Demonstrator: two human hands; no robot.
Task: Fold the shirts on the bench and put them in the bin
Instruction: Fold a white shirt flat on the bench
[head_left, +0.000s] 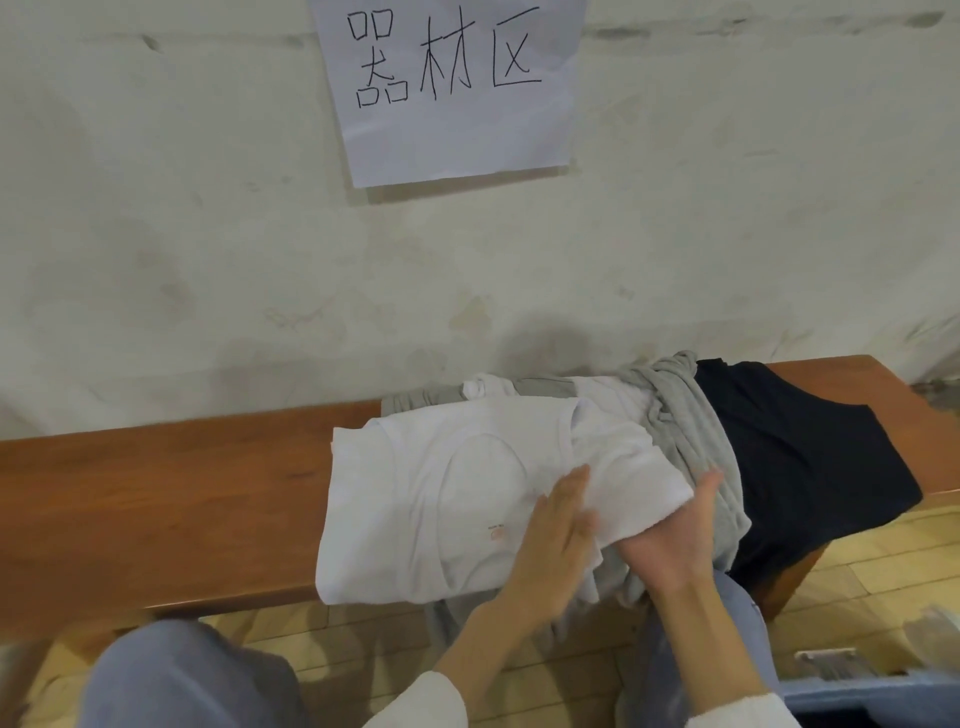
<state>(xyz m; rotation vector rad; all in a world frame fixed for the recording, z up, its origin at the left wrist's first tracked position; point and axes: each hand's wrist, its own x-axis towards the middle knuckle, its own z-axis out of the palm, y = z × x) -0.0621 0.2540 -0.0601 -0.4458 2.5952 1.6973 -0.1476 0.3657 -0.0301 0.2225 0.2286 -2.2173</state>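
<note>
On wood bench (156, 467): left hand (550, 551) flat on soft white shirt (415, 493); right hand (670, 545) under fold, grip unclear.

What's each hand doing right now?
Left hand: open, flat on the white shirt.
Right hand: gripping the white shirt's folded side.
</note>
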